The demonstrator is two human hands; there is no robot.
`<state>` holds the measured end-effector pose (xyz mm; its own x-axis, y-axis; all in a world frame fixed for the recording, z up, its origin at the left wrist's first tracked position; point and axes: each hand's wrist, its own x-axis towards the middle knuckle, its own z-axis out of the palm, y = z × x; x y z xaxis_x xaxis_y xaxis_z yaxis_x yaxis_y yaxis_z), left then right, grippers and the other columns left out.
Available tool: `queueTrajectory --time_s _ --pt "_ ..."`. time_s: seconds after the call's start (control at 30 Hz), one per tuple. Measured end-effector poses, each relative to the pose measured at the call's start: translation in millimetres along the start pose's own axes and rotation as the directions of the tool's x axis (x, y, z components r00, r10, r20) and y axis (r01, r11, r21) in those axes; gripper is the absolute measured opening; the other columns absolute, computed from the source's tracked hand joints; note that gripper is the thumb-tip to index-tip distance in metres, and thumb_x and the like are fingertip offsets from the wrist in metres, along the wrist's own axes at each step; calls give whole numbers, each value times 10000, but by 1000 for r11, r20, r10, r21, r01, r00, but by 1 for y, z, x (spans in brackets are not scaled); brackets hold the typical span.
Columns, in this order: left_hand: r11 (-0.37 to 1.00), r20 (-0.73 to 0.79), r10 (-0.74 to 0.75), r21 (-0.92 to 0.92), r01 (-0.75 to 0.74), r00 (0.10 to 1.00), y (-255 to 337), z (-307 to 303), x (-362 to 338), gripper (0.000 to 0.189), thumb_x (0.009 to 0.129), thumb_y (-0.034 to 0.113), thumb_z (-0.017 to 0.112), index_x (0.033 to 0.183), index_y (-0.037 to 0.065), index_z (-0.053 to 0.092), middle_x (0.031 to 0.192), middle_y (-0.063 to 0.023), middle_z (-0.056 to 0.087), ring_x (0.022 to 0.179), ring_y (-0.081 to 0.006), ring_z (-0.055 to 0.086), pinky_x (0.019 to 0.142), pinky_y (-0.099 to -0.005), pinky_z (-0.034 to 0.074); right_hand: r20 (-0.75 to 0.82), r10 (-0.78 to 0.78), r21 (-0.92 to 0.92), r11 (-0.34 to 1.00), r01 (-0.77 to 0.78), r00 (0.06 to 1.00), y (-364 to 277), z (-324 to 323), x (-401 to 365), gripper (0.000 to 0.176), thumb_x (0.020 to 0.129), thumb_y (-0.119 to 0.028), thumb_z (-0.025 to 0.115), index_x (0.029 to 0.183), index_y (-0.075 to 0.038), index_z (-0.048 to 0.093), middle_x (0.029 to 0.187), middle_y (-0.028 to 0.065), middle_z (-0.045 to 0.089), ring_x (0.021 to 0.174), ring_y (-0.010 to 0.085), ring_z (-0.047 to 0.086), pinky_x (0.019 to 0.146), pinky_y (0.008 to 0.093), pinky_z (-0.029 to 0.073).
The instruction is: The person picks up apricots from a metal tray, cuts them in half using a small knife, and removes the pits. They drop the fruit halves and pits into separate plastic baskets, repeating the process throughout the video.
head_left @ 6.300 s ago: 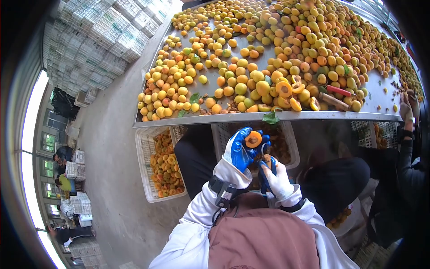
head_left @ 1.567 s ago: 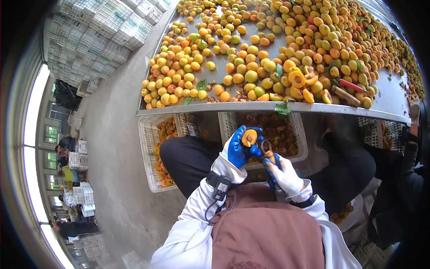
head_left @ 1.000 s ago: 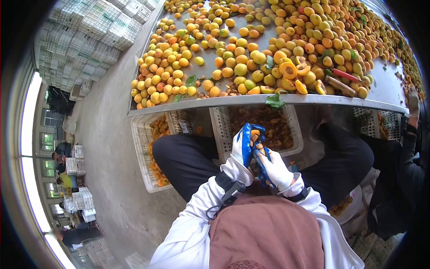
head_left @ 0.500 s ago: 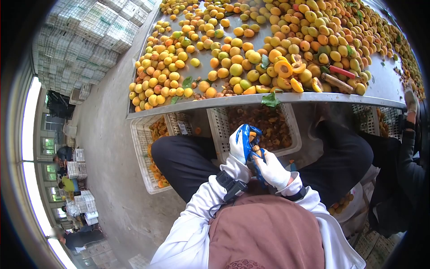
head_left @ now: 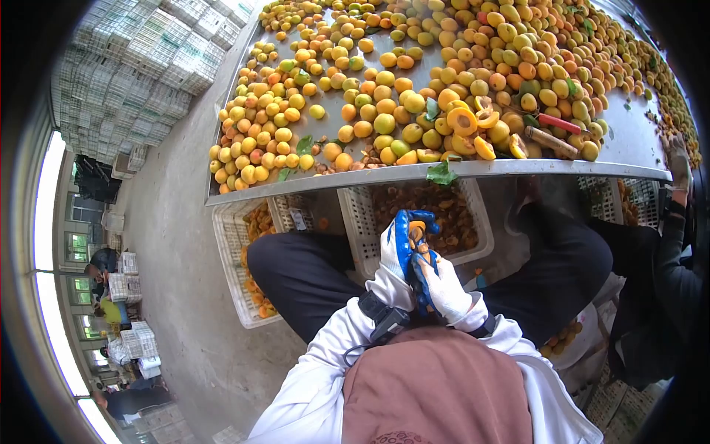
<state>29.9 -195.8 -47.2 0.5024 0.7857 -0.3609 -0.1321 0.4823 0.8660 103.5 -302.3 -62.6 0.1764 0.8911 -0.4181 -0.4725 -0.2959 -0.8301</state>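
Both hands are pressed together at lap height, just below the worktop [head_left: 333, 181] edge and over the near wall of the white crate [head_left: 360, 238]. The left hand [head_left: 394, 248], in a blue-coated glove, has its fingers wrapped round one apricot [head_left: 416, 231] and pinches it from the left and top. The right hand [head_left: 446, 287], with a white glove back, butts against it from the right and below. It is curled closed on a small tool [head_left: 422, 250]; only a brown stub shows and the working end is hidden between the gloves. The fruit sits at the top of the two-hand cluster, toward the worktop and away from the body, and the left hand is the nearer one, carrying it. The fruit is roundish with no readable long axis. Only an orange sliver shows between blue fingers, so I can't tell whether it is whole or split. The crate under the hands holds dark brownish bits. The second crate [head_left: 235, 260], to the left, holds orange halves. On the worktop is a loose pile of apricots [head_left: 384, 96], yellow to orange with some green. Cut halves [head_left: 466, 120] and a red-handled tool [head_left: 560, 123] lie near the edge. A co-worker's gloved hand [head_left: 677, 157] is at far right, well apart.
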Motion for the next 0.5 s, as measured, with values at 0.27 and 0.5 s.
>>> queueTrajectory --time_s 0.27,0.5 --pt "984 -3 164 67 -163 986 -18 -8 10 456 1058 380 479 994 -23 682 879 -101 693 742 -154 631 675 -275 505 14 -29 -86 996 30 999 3 -2 2 265 1055 -208 496 1188 6 578 960 24 621 847 87 539 744 254 479" --pt "927 184 157 312 -209 970 -9 -21 23 421 1051 299 487 856 -17 687 778 -74 674 681 -126 603 626 -272 481 161 244 -89 969 -232 956 -9 -20 5 254 1047 -266 523 1129 -37 597 830 -1 597 711 81 543 599 251 467"
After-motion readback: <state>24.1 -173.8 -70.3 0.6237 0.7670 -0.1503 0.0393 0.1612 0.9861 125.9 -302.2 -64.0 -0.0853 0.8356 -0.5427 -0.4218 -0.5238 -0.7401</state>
